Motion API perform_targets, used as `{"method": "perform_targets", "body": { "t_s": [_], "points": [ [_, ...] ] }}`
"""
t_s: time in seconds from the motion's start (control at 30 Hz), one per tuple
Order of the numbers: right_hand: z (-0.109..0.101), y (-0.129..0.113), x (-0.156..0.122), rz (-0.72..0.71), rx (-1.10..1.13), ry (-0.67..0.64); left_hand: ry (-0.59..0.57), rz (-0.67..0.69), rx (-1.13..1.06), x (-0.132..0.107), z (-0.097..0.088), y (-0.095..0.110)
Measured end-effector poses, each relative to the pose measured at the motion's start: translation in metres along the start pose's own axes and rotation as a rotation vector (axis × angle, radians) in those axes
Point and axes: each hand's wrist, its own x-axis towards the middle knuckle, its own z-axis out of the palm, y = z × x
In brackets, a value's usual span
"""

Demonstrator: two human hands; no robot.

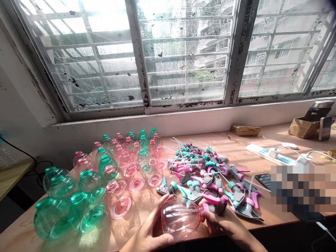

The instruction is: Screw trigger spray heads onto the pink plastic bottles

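At six o'clock, left hand point(150, 230) cradles pink bottle point(180, 219), right hand point(222, 220) pinches spray head point(215, 200) at its three-o'clock end; apparent fitting step calls for straight threading.

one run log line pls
left hand: holding translucent pink rounded plastic bottle | right hand: gripping pink-grey plastic spray head at bottle's neck

A barred window point(183, 63) rises above a pale wall point(189, 120), a black cable point(33, 158) hangs at far left, and on the worktop point(236, 149) a brown packet point(245, 130) lies behind a power strip point(258, 153) holding two plugs point(274, 153), with a black phone point(263, 180) nearby.
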Motion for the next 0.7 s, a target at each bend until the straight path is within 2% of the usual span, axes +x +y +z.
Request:
{"method": "perform_targets", "body": {
  "t_s": [0.1,0.2,0.4,0.57,0.7],
  "points": [
    [-0.002,0.005,0.003,-0.041,0.029,-0.011,0.042,0.033,0.008,0.001,0.002,-0.006],
    [-0.003,0.008,0.003,-0.054,0.044,0.002,0.033,0.048,-0.046,0.0,0.006,-0.006],
    [-0.003,0.006,-0.001,-0.026,0.102,0.0,0.0,-0.014,0.077,-0.006,0.001,0.002],
    [-0.006,0.008,-0.002,-0.07,-0.028,0.088,0.098,-0.037,0.152,-0.005,-0.004,-0.001],
    [-0.004,0.013,0.003,-0.014,0.05,0.08,0.034,0.039,0.082,-0.003,-0.001,-0.006]
  ]
}}
